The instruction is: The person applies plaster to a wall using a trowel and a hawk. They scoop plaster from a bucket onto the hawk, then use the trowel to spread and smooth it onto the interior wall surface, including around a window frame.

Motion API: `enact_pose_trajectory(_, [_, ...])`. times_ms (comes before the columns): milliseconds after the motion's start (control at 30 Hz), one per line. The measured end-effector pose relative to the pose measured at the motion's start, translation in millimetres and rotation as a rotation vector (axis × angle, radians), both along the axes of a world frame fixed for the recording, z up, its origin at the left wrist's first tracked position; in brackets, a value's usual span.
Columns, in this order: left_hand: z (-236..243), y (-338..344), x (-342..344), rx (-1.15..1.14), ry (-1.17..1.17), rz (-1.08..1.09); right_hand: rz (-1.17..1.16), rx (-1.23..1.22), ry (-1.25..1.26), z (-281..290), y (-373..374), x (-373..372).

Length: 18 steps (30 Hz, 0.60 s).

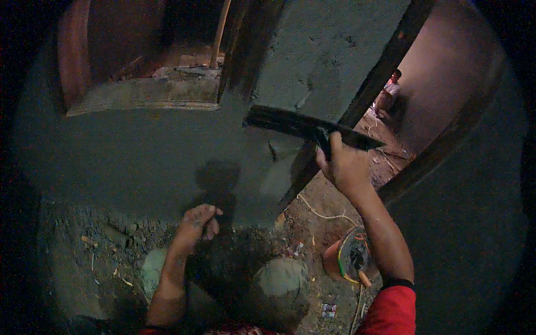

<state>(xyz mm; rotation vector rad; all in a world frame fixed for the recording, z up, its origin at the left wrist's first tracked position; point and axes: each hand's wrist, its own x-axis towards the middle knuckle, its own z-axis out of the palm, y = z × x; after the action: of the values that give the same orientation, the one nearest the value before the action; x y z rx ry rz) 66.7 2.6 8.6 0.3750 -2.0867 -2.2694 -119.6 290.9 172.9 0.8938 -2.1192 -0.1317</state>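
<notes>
Here, the right hand (353, 170) is wrapped around the handle of a long black float (290, 124), which slants across the right edge of the grey wall (139, 151) and past the dark door frame (373, 92); whether its face touches the plaster I cannot tell. The left hand (200, 221) hangs before the wall's lower edge, fingers loosely curled; whether they enclose anything is unclear. On the dirt floor (318, 231), an orange bucket (333, 261) stands near the right forearm (385, 229), a pale cord (324, 216) running toward it.
</notes>
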Motion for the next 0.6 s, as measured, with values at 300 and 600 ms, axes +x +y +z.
enact_pose_trajectory(300, [-8,8,0,0.071,-0.004,-0.067,-0.013,-0.231,0.0,94,10,-22])
enact_pose_trajectory(600, [4,2,17,-0.015,0.034,-0.052,0.507,-1.303,-0.498,112,11,1])
